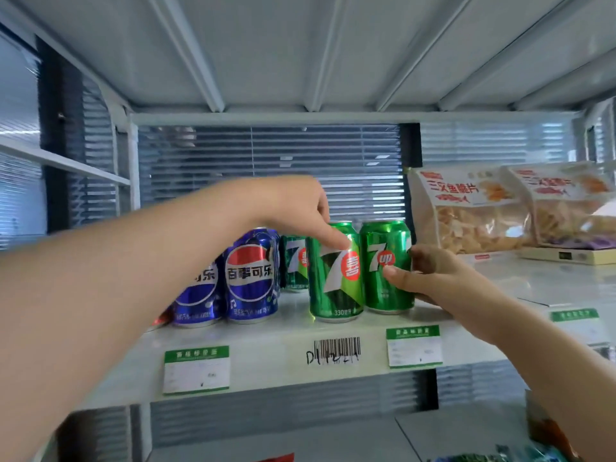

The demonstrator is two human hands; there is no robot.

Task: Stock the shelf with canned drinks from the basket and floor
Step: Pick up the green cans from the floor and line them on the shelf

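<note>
Above the barcode label (336,350), the left hand (293,208) pinches the front green can (335,288) at its top; the right hand (430,278) grips the right green can (383,285), just rightward.

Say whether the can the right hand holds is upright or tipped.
Upright: the green can stands flat on the shelf, right hand gripping its side.

Green 7up cans (386,266); blue-red-white Pepsi cans (251,278); white shelf (273,341).
</note>
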